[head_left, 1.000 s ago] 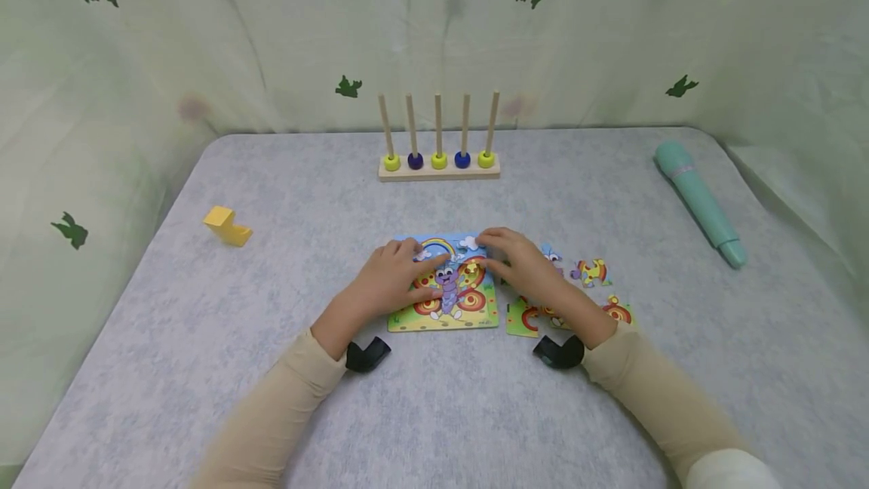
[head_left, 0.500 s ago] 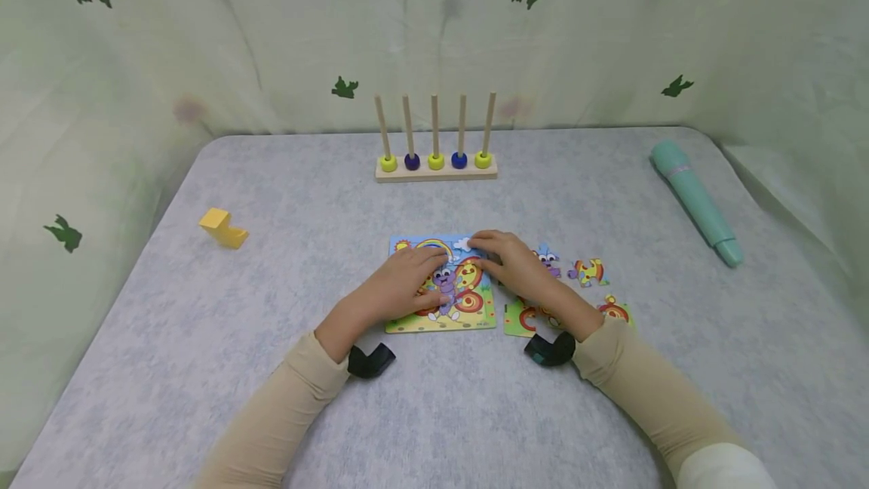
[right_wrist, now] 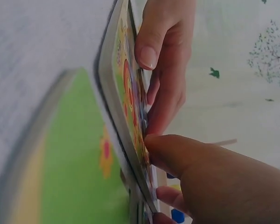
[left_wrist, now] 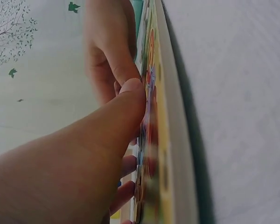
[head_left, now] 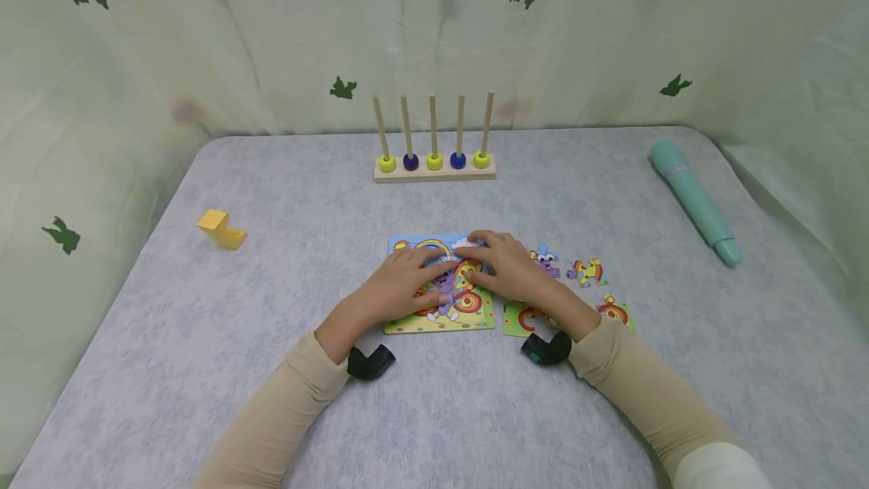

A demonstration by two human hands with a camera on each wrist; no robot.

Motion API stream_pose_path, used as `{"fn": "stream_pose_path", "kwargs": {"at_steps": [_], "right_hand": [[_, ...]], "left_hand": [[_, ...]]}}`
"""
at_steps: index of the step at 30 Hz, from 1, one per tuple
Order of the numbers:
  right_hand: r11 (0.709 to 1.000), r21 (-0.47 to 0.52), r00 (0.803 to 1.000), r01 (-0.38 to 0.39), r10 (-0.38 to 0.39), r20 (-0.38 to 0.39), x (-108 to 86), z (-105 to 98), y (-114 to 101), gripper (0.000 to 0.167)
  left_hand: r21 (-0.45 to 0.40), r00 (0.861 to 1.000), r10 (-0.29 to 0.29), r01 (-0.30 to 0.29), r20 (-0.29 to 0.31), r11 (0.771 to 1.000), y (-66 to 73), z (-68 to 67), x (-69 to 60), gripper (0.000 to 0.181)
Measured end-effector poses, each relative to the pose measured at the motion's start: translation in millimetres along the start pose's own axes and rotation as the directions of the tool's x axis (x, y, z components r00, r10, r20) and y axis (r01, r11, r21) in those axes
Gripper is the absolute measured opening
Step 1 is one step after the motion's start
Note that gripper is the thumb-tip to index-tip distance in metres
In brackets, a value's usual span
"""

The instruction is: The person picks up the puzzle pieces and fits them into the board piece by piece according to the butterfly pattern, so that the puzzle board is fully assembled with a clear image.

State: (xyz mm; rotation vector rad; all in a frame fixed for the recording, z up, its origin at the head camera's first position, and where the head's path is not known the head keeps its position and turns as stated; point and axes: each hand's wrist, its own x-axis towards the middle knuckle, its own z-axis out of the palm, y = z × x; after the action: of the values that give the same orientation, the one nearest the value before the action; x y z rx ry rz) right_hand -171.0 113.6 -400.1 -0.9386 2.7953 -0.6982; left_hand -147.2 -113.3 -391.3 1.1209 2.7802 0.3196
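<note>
A butterfly puzzle board [head_left: 441, 321] lies flat on the table, its pale edge seen side-on in the left wrist view. Across its left part rests my left hand [head_left: 397, 287], fingers spread and relaxed, the thumb on the picture's middle. My right hand [head_left: 512, 270] touches the upper right part with extended fingertips; no piece shows between them. Both hands' fingers come close together near the butterfly's head. Loose pieces lie right of the board: one with a purple face [head_left: 545, 259], one yellow and red [head_left: 588, 272], a green one [head_left: 516, 321], partly under the right forearm.
At the back stands a wooden peg rack [head_left: 436, 174] with yellow, blue and purple beads. A teal microphone [head_left: 695, 198] lies at the right, a yellow block [head_left: 220, 229] at the left. Pale fabric with green cut-outs hangs behind the table. Another loose piece [head_left: 614, 309] lies far right.
My right hand has moved left and inward over the board, its fingertips reaching toward the butterfly's head. My left hand has shifted slightly, uncovering the sun in the board's upper left corner.
</note>
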Motion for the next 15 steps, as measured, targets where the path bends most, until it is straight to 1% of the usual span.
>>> {"fn": "stream_pose_path", "kwargs": {"at_steps": [2, 5, 7, 9, 11, 12, 15], "right_hand": [[1.000, -0.023, 1.000, -0.004, 0.005, 0.030, -0.9, -1, -1, 0.044], [0.999, -0.029, 0.999, -0.013, 0.014, 0.044, -1.3, -2, -3, 0.044], [0.999, -0.038, 0.998, -0.008, 0.010, 0.056, -1.4, -2, -3, 0.046], [0.999, -0.050, 0.998, -0.002, 0.005, 0.069, -1.5, -1, -3, 0.048], [0.998, -0.058, 0.997, 0.003, 0.002, 0.084, -2.0, -1, -3, 0.051], [0.998, -0.061, 0.996, 0.004, 0.002, 0.090, -2.3, 0, -2, 0.052], [0.998, -0.061, 0.995, -0.003, 0.009, 0.103, -3.3, 0, -2, 0.055]], "left_hand": [[-0.005, 1.000, 0.006, -0.006, -0.002, 1.000, -0.4, 0.4, 0.4, 0.055], [-0.018, 1.000, 0.017, -0.017, 0.000, 1.000, -1.7, 1.0, -0.2, 0.055], [-0.017, 1.000, 0.024, -0.024, -0.001, 1.000, -3.3, 0.8, -2.9, 0.056], [-0.028, 1.000, 0.015, -0.015, -0.009, 0.999, -5.5, -0.3, -8.6, 0.058], [-0.048, 1.000, -0.021, 0.020, -0.017, 0.999, -8.8, -1.6, -17.6, 0.061], [-0.072, 0.999, -0.046, 0.044, -0.024, 0.996, -10.7, -2.7, -22.9, 0.063], [-0.165, 0.989, -0.148, 0.142, -0.025, 0.976, -18.1, -3.5, -40.0, 0.073]]}}
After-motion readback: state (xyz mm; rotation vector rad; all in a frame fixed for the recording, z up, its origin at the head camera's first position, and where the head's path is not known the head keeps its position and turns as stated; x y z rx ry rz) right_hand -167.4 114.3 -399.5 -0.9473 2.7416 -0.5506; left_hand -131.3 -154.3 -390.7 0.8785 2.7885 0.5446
